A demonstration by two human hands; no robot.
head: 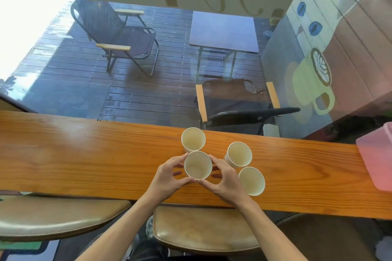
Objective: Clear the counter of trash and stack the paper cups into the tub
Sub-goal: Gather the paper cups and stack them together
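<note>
Several empty white paper cups stand upright on the wooden counter [84,159]. Both hands hold the nearest middle cup [198,168]: my left hand [169,178] wraps its left side and my right hand [224,178] its right side, thumbs meeting at its front. Another cup [193,139] stands just behind it at the counter's far edge. Two more cups stand to the right, one further back [239,153] and one nearer [252,180], beside my right hand. A pink translucent tub [376,161] sits at the counter's right end.
A window runs along the counter's far edge, with a deck, folding chairs and a small table outside. Padded stools [203,226] stand under the counter's near edge. The counter stretches bare wood to the left.
</note>
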